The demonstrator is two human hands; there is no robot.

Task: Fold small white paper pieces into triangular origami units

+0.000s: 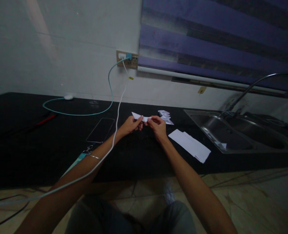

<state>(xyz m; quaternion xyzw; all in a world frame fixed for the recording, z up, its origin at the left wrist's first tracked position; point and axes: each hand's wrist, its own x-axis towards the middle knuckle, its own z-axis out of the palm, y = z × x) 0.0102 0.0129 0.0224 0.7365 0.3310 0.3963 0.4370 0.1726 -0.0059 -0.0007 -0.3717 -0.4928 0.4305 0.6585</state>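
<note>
A small folded piece of white paper [145,119] is held between my two hands, just above the black counter. My left hand [133,124] pinches it near its middle, and a pointed end sticks out to the upper left. Its right end sits between the thumb and fingers of my right hand [157,126]. Just right of that hand lie several folded paper pieces [165,117] in a small heap. A stack of white paper sheets [189,145] rests on the counter beside my right forearm.
A phone [100,130] with a teal lanyard [75,162] lies left of my hands. The white cable [117,120] runs from the wall socket [134,61] across my left forearm. A teal cable [85,114] curves over the counter [134,156]. The steel sink [195,114] is at right.
</note>
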